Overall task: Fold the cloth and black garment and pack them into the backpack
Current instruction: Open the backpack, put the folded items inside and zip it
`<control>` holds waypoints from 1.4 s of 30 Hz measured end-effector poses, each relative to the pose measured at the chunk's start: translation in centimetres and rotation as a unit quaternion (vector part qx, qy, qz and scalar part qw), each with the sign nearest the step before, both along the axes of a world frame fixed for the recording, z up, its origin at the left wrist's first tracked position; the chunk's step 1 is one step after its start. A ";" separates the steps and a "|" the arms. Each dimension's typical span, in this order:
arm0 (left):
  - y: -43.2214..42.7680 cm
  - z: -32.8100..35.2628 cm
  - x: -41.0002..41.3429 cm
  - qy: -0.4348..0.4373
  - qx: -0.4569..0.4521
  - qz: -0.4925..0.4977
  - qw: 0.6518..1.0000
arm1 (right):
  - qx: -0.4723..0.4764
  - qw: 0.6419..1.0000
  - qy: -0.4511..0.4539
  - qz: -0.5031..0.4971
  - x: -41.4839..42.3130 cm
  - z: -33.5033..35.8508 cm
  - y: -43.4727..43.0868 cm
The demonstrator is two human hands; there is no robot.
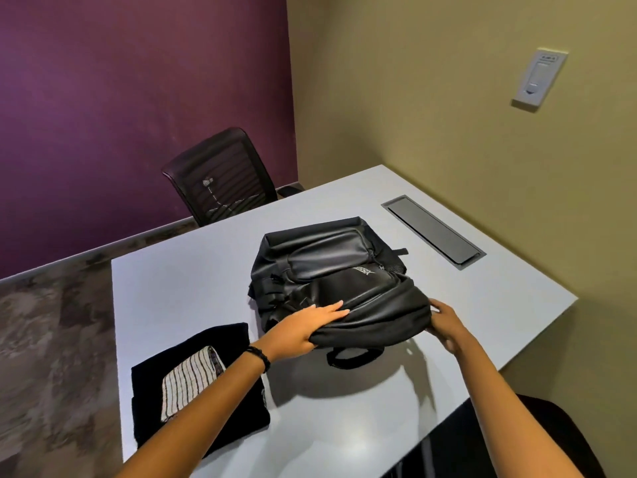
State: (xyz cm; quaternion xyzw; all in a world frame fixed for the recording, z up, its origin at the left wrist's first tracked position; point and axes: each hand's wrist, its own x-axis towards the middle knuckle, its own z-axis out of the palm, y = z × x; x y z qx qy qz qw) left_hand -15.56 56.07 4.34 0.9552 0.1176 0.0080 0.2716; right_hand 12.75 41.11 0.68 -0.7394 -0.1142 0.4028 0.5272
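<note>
Head view is showing the backpack (pixel 331 277) lying on the grey table (pixel 193 288), front face up. The left hand (pixel 303 331) is gripping its near end, fingers spread over the top and thumb tucked beneath, while the right hand (pixel 446 322) is pinching the same end at its right corner. Left of the backpack, nearer the person, the folded black garment (pixel 151 408) is lying with the folded striped cloth (pixel 189 377) resting on it. Beyond the backpack a black chair (pixel 220 174) is standing.
</note>
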 end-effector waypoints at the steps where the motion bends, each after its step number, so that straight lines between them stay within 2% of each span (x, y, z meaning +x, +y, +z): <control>1: -0.6 -0.7 0.1 0.004 0.012 -0.007 1.000 | -0.006 1.000 0.013 -0.009 -0.1 -0.3 -0.6; 8: -4.0 -5.6 0.7 0.042 0.078 -0.057 0.994 | -0.038 0.997 0.048 -0.048 -1.3 -2.8 -3.2; 14: -5.9 -9.3 0.7 0.106 0.138 -0.113 0.978 | -0.088 0.995 0.045 -0.019 -2.1 -4.6 -5.3; 19: -6.8 -10.1 1.2 0.134 0.131 -0.121 0.975 | -0.137 0.990 0.024 0.013 -2.3 -5.9 -5.6; 27: -5.8 -10.9 3.0 0.140 0.156 -0.138 0.968 | -0.142 0.989 0.014 0.021 -1.2 -7.4 -4.4; 31: -4.9 -11.2 3.5 0.170 0.142 -0.143 0.965 | -0.167 0.984 0.011 0.053 0.0 -7.3 -3.9; 33: -4.5 -11.4 3.5 0.185 0.143 -0.166 0.958 | -0.171 0.983 -0.027 0.064 0.6 -7.1 -3.4; 37: -3.6 -11.2 3.6 0.219 0.107 -0.225 0.943 | -0.149 0.964 -0.209 0.062 1.5 -6.4 -1.7; 42: -2.1 -9.7 5.8 0.151 0.042 -0.182 0.971 | -0.079 0.968 -0.223 0.078 2.5 -6.4 1.0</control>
